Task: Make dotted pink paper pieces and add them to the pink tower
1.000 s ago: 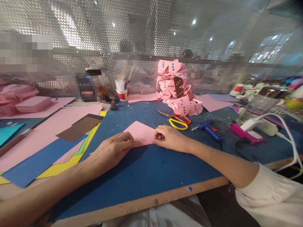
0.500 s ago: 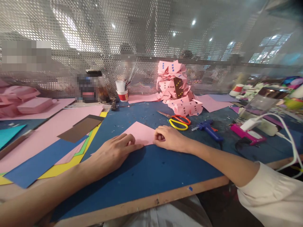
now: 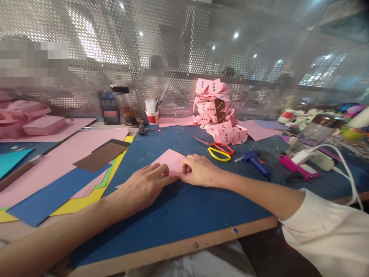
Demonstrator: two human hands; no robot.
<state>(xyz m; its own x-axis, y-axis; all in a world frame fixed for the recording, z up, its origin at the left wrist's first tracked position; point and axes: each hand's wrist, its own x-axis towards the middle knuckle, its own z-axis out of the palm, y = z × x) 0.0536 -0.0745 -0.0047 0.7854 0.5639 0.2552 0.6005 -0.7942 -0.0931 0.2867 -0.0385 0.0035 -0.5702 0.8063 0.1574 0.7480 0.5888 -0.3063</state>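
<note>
R grip (image 3: 198, 171) in pinch on pink ppr (image 3: 170, 159), ppr part-hidden; L grip (image 3: 146, 182) atop, hold unclear

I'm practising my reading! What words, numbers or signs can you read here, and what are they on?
None can be read.
Paper cup with brushes behind it: small yellow mark on its red band, too small to read.
Red-and-white cup at right: too blurred.
Dark object at back left: pixelated.
Pink paper pile: only coloured dots, no numerals.
Pink sheet at the hands: no writing visible.
</note>
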